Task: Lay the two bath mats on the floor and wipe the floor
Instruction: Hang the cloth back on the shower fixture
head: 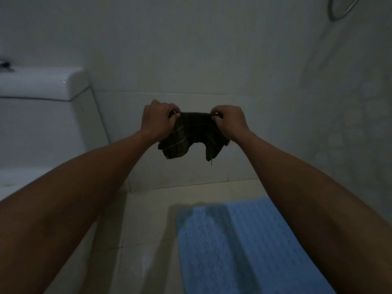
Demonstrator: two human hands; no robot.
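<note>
Two hands were up in front of you, held out at arm's length toward the pale tiled wall [191, 49]. Your left hand [158, 118] and your right hand [230, 122] each gripped the top edge of a dark cloth [191, 134], fingers curled in and pinched on the fabric, one hand at each upper corner. The cloth was stretched fairly taut between them along that top edge, while the rest hung loose below, with two lower flaps drooping and a curved gap between them. Faint lighter stripes ran across it; the room was dim, so you could not make out its colour beyond dark.

Below your arms, a blue bath mat [233, 240] lay flat on the light tiled floor [137, 219], its far edge near the foot of the wall and its right side hidden under your right forearm. Its surface was textured with small holes. Only this one mat showed in the view. The cloth hung in the air well above the floor, apart from the mat.

To your left stood a white toilet [42, 107], its cistern lid against the wall. At the upper right, a metal ring fixture [339, 9] was mounted on the wall.
</note>
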